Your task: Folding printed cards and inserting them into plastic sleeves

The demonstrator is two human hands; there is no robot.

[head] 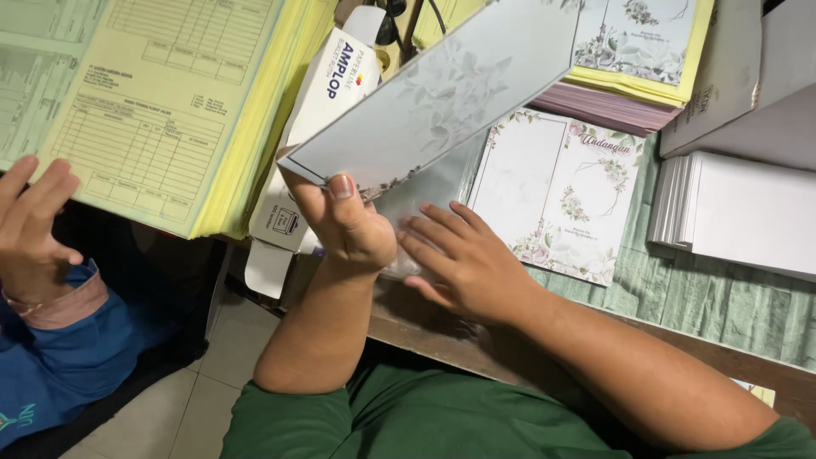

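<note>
Nearest the lens: green shirt, two bare forearms. Left hand (344,225) pinched on the near-left corner of a grey floral card (433,93), thumb on the face, fingers behind. Card lifted off the table (705,297), above its near edge, face tilted toward the camera. Long axis from lower left, at the thumb, up and away to upper right; free end over the stacks at the back.

Right hand (463,259) slack, fingers spread flat on what looks like a clear plastic sleeve (425,191), gripping nothing; sleeve's mouth not made out under the card.

Judged as a packing step: card raised and lined up, not yet in the sleeve. Next move calls for the sleeve pinned or opened by the right fingers and the card's leading edge kept square to the mouth.

Just beside the sleeve, a white invitation with flower borders (557,191); farther right, a stack of white sheets (739,208). Left of the card, a white envelope box (323,110), then a yellow form pad (161,102). At far left, a co-worker's hand (30,229) touching the pad's near edge.
</note>
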